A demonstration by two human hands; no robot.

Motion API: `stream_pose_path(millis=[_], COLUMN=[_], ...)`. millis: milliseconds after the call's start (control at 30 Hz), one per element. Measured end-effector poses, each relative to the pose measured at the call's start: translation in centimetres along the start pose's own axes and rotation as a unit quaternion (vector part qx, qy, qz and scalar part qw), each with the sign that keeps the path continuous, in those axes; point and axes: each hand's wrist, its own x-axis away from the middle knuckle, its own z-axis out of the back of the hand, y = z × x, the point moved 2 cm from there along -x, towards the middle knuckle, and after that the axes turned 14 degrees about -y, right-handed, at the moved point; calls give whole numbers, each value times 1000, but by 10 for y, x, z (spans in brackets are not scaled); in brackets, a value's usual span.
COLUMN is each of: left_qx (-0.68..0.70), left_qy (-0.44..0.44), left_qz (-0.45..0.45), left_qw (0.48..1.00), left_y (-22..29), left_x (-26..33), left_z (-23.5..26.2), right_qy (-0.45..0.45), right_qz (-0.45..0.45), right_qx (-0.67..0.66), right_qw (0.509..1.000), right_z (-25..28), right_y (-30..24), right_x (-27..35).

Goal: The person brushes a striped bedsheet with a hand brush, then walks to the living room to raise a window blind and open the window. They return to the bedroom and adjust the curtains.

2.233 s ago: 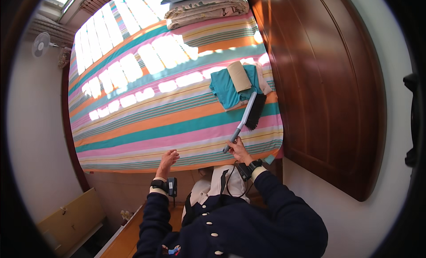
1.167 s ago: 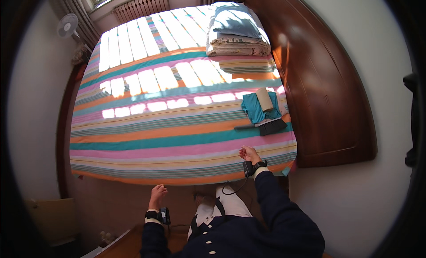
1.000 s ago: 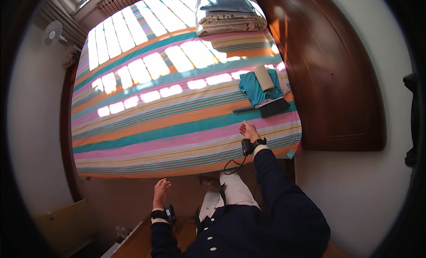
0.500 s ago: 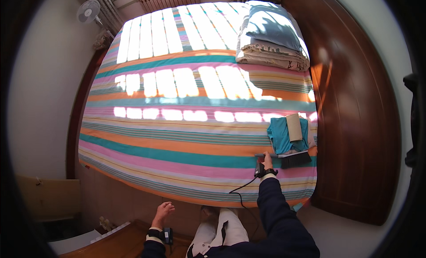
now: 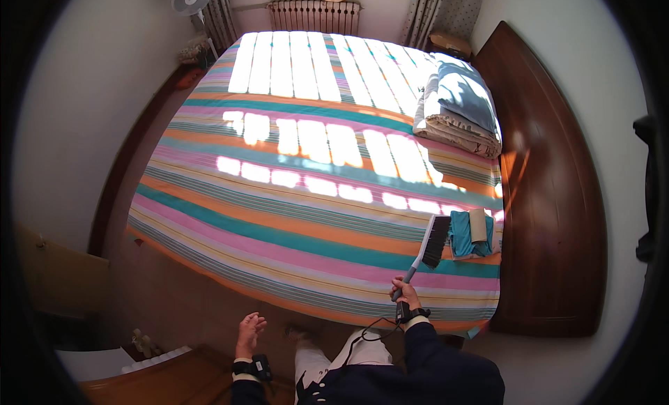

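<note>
Right hand (image 5: 404, 293) grips the bed brush (image 5: 426, 248) by its slim stiff handle, light and best held low; left hand (image 5: 249, 332) hangs spread, empty, off the striped bed (image 5: 300, 217)

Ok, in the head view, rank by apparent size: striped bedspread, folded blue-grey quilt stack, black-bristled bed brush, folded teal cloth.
1. Striped bedspread
2. Folded blue-grey quilt stack
3. Black-bristled bed brush and folded teal cloth: too alike to rank.

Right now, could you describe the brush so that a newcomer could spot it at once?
Start at the striped bed and go to its corner nearest the dark wooden headboard. There the right hand holds the brush: a pale handle with black bristles, just left of the folded teal cloth.
</note>
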Motion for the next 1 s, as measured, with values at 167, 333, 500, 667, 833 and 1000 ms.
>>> stream_pose_path(millis=[167,333,500,667,833,1000], left_qx=[42,47,91,88,82,79], left_qy=[24,55,24,11,43,44], left_qz=[-19,-61,-97,-102,-80,-119], left_qw=[999,996,991,991,992,989], left_y=[15,53,103,170,250,337], left_x=[37,56,39,1,-11,-25], left_z=[135,250,327,407,499,601], right_qy=[2,-89,-168,-201,-247,-251], right_qz=[-83,-176,-164,-140,-191,-197], right_qx=[258,320,556,592,559,582], right_qw=[962,927,798,767,768,748], right_z=[-103,-212,-321,-413,-523,-655], right_y=[68,146,204,259,332,409], right_x=[-1,-1,-11,-56,-117,-167])
